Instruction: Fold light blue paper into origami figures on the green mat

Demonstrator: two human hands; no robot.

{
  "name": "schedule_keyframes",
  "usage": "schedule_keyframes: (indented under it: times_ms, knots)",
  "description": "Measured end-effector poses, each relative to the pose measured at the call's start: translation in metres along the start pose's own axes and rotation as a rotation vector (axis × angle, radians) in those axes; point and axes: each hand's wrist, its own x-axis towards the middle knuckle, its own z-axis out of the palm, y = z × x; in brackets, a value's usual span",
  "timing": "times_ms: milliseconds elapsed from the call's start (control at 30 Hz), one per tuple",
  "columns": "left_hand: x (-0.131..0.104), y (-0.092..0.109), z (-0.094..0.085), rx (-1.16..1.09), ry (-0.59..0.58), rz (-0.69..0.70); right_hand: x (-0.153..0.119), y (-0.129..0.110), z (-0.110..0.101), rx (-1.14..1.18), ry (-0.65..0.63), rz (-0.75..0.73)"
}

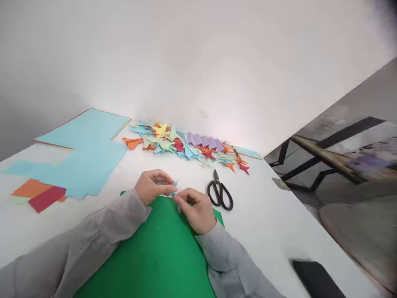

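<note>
Both hands meet above the far end of a green sheet (155, 248). Between the thumb and fingers of my left hand (151, 187) is a small folded piece of light blue paper (174, 184). My right hand (197, 210) pinches the lower part of the same blue paper with thumb and forefinger. Fingers cover most of the paper, so its full shape is hidden. Just right of my right hand lies a pair of scissors (220, 190) with black handles, blades pointing away from me.
Folded paper figures (161, 130) in several colours lie along the wall, beside a row of purple folded pieces (204, 141). Light blue sheets (93, 165), an orange piece (29, 188) and a red piece (46, 198) lie left. A black phone-like object (316, 277) rests at the near right.
</note>
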Motion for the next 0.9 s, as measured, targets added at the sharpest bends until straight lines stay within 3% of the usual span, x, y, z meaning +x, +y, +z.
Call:
schedule_keyframes:
  times_ms: [400, 700, 900]
  knots:
    - [0.0018, -0.0018, 0.0006, -0.003, 0.037, 0.001, -0.0005, 0.0024, 0.0009, 0.163, -0.085, 0.083]
    - [0.0027, 0.0000, -0.0023, -0.011, -0.084, -0.069, 0.0002, -0.0010, -0.0051, 0.097, 0.040, -0.033]
    - [0.0056, -0.0003, -0.0047, -0.053, 0.023, -0.052, -0.0015, -0.0020, -0.0042, 0.079, 0.088, -0.033]
